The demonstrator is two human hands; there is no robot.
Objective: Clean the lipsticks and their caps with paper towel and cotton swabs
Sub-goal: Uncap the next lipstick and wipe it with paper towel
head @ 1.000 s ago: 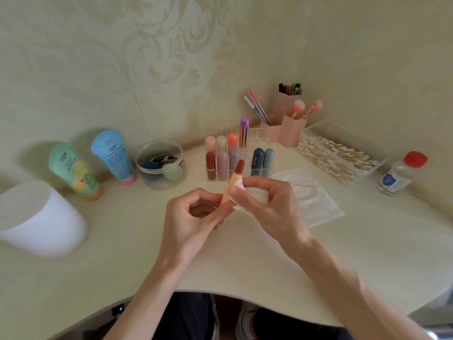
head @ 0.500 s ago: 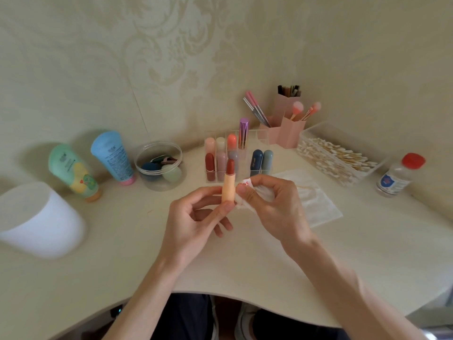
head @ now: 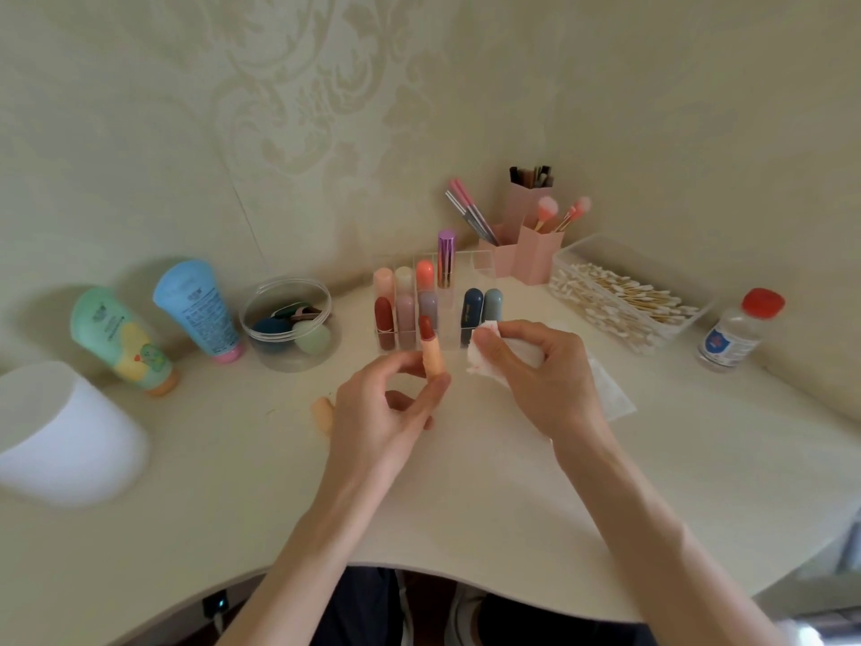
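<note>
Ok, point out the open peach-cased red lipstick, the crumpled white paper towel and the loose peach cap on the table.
peach-cased red lipstick (head: 430, 355): head view, on the peach case below the red tip.
crumpled white paper towel (head: 526, 350): head view, on its white middle fold.
loose peach cap (head: 322, 412): head view, on its visible side.

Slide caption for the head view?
Left hand holds an uncapped lipstick; right hand pinches a stained paper towel beside it.

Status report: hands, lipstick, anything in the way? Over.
Left hand pinches uncapped lipstick. Right hand grips stained paper towel, apart from it. Cap on table; nothing between them.
</note>
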